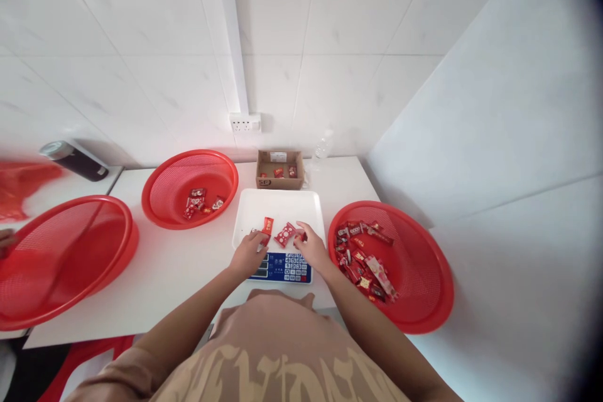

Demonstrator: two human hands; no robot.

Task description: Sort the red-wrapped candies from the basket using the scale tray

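A white digital scale (282, 202) with a blue keypad panel is in front of me, and small red wrapped snacks lie on its tray. My left hand (249, 254) is at the tray's left front, its fingers curled on a red-and-gold snack packet (268, 226). Part of another wrapper shows beside those fingers. A dotted red-and-white packet (284, 235) lies flat between my two hands. On the right side of the tray, my right hand (311, 247) has thumb and fingers bent around a small red packet (298, 239), partly covered by the fingers.
Right of the scale, a red mesh basket (424, 264) holds many wrapped snacks. Another red basket (153, 201) at back left holds several. A cardboard box (280, 183) and a clear bottle (323, 146) stand behind. Farther left are another red basket (94, 251), a dark flask (80, 162) and someone's hand (6, 240).
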